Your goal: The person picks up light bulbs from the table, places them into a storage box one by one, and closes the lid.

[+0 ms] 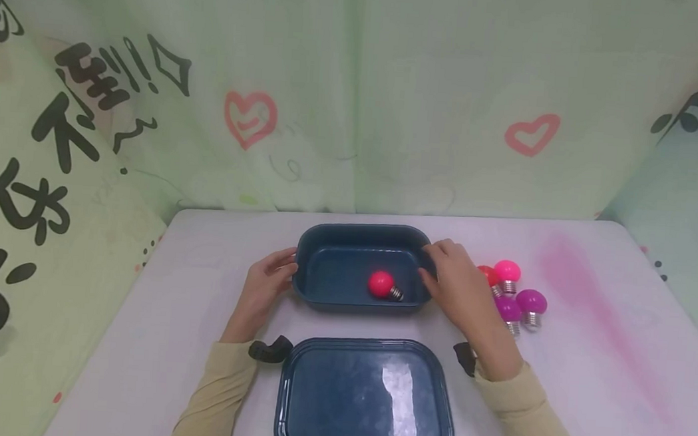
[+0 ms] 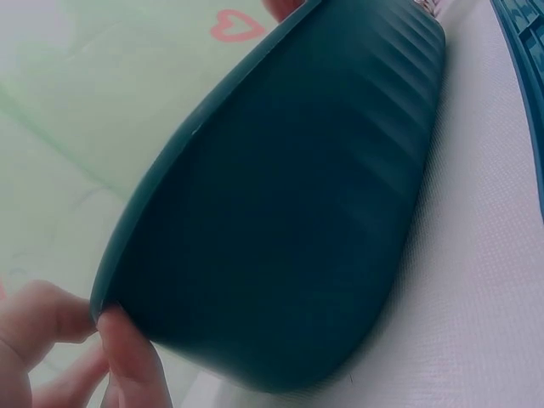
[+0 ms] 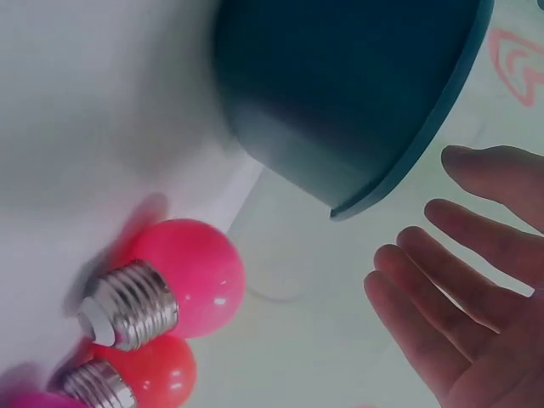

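A dark blue rectangular container (image 1: 340, 271) stands on the table with its open side up. One red light bulb (image 1: 381, 284) with a metal screw base lies inside it, toward the front right. My left hand (image 1: 262, 289) pinches the container's left end at the rim, and the left wrist view shows thumb and finger on either side of the edge. At the opposite end is my right hand (image 1: 460, 288); in the right wrist view its fingers (image 3: 455, 280) are extended, a little apart from the rim. A dark blue lid (image 1: 338, 397) lies flat in front of the container.
Several loose bulbs sit together right of the container: a pink bulb (image 1: 507, 271), a red bulb (image 1: 487, 274) and two purple bulbs (image 1: 532, 301). A curtain (image 1: 403, 114) with drawn hearts hangs behind the white table (image 1: 203, 249).
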A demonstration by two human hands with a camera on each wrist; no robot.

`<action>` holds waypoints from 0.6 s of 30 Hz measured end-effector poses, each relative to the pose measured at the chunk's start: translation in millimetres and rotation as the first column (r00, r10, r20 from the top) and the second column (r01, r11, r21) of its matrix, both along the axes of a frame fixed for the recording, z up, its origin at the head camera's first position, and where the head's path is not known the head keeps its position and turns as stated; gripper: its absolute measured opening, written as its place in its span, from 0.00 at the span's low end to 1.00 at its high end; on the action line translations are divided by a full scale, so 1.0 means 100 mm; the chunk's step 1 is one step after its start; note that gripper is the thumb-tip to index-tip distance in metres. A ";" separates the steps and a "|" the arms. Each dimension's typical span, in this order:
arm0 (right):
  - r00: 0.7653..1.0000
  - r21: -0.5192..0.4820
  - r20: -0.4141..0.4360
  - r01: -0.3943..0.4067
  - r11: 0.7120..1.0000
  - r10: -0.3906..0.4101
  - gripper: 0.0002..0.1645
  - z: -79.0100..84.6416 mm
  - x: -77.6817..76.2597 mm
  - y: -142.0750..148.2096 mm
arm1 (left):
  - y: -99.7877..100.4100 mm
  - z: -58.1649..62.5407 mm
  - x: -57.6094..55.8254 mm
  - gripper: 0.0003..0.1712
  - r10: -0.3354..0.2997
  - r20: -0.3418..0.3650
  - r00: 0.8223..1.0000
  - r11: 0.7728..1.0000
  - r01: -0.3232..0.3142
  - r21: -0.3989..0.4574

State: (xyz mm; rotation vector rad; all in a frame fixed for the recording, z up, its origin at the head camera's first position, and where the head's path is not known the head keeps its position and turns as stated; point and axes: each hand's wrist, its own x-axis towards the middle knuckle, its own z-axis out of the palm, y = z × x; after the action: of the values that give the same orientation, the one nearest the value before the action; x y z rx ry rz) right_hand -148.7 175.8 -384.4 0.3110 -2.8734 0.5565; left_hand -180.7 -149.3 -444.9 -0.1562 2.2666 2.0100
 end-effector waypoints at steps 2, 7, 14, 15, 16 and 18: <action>1.000 -0.003 0.012 0.016 1.000 -0.016 0.30 0.00 0.01 0.02 | 0.00 -0.01 -0.01 0.22 0.002 0.000 1.000 1.000 -0.002 0.001; 0.999 0.017 0.025 0.048 0.999 -0.048 0.30 -0.01 0.03 0.07 | 0.00 -0.01 -0.01 0.23 0.008 -0.001 1.000 1.000 -0.008 0.014; 0.998 0.011 0.018 0.060 0.998 -0.060 0.30 -0.05 0.06 0.17 | 0.00 -0.02 -0.01 0.22 -0.001 -0.001 1.000 1.000 0.001 0.010; 0.998 0.010 0.016 0.061 0.998 -0.061 0.30 -0.05 0.06 0.18 | 0.00 -0.02 -0.01 0.23 -0.004 0.000 1.000 1.000 0.004 0.006; 0.998 0.008 0.015 0.063 0.998 -0.063 0.30 -0.05 0.06 0.19 | -0.01 -0.03 -0.01 0.23 -0.007 0.002 1.000 1.000 0.007 0.002; 0.998 0.010 0.012 0.065 0.998 -0.065 0.29 -0.06 0.06 0.22 | -0.01 -0.04 -0.02 0.23 -0.011 0.008 1.000 1.000 0.011 -0.002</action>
State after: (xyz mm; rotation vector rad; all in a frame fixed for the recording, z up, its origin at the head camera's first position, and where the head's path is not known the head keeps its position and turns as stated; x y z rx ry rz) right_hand -142.5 197.6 -390.9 0.2150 -2.8870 0.5347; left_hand -182.3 -150.2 -448.6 -0.1508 2.2596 1.9987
